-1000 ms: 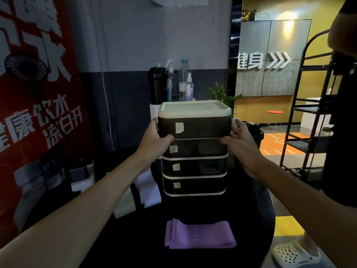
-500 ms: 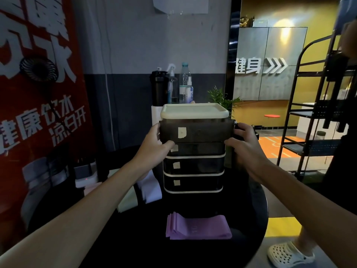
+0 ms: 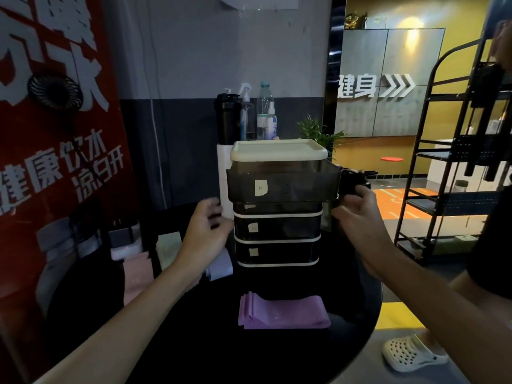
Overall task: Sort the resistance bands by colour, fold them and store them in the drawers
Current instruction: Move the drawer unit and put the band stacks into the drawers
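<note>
1. Bottles [image 3: 264, 112] are standing behind the drawer unit [image 3: 277, 225]; a black rack [image 3: 448, 203] is rising at right.
2. Left hand [image 3: 206, 231] and right hand [image 3: 357, 214] are flanking the unit, each grip hanging loose, holding nothing.
3. Folded purple band [image 3: 282, 311] is lying on the dark surface [image 3: 277, 356] before the unit, whose top drawer [image 3: 282, 187] is jutting out.

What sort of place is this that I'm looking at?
Most likely a gym or fitness studio. A folded purple resistance band lies on the black table, the wall sign behind reads 健身, meaning fitness, and a black shaker bottle stands beside a water bottle.
</note>
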